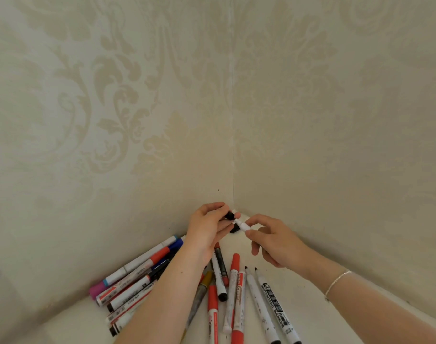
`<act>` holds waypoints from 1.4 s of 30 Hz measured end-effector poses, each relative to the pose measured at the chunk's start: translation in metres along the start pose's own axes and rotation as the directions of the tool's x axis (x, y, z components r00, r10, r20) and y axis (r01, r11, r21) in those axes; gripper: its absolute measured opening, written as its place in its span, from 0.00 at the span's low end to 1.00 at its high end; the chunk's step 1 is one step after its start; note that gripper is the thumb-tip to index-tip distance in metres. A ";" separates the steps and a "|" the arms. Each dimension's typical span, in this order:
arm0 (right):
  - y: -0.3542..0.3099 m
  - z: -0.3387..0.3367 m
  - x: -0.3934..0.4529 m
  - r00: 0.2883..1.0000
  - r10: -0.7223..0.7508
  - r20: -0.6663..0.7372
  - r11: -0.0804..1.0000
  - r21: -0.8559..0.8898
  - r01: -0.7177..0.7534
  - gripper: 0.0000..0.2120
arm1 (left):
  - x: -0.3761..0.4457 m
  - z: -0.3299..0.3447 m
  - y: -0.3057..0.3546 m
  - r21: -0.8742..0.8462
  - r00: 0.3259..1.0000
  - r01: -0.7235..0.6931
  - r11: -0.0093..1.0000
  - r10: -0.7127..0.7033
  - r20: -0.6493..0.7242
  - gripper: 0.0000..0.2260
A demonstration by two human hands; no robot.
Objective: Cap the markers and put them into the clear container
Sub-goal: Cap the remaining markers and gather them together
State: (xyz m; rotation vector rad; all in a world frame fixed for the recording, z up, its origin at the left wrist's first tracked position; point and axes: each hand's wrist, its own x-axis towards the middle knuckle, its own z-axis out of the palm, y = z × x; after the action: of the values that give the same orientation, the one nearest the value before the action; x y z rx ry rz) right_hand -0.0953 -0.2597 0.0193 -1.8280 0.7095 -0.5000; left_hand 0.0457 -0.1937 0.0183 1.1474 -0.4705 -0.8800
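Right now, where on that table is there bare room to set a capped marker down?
Bare table lies right of the two uncapped black markers, under the right hand, along the right wall. Left and centre are crowded with the marker pile.

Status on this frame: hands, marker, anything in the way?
Left hand pinches black cap. Right hand holds white marker, cap not yet on. Clear container not in view.

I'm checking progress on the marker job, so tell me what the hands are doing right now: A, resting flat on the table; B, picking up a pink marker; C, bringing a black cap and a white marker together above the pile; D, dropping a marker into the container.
C: the left hand holds a black cap against the white marker pinched by the right hand.
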 end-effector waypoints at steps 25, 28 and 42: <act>-0.005 0.000 0.001 0.997 -0.033 -0.067 0.999 0.035 0.036 0.04 | -0.002 -0.008 0.015 0.736 0.894 -0.416 0.534 0.388 0.223 0.13; -0.003 0.000 0.000 0.999 -0.020 -0.034 1.000 -0.001 0.020 0.04 | -0.002 -0.012 0.018 0.789 0.876 -0.465 0.402 0.340 0.343 0.14; 0.003 -0.002 -0.001 0.983 -0.022 -0.182 0.993 0.107 0.042 0.07 | -0.007 -0.006 0.009 0.345 0.964 -0.171 0.923 0.084 0.254 0.10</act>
State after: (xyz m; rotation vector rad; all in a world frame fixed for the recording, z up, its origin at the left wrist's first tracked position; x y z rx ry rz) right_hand -0.0980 -0.2614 0.0172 -1.7073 0.7596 -0.7197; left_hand 0.0488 -0.1835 0.0252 1.3376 -0.9257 -0.8372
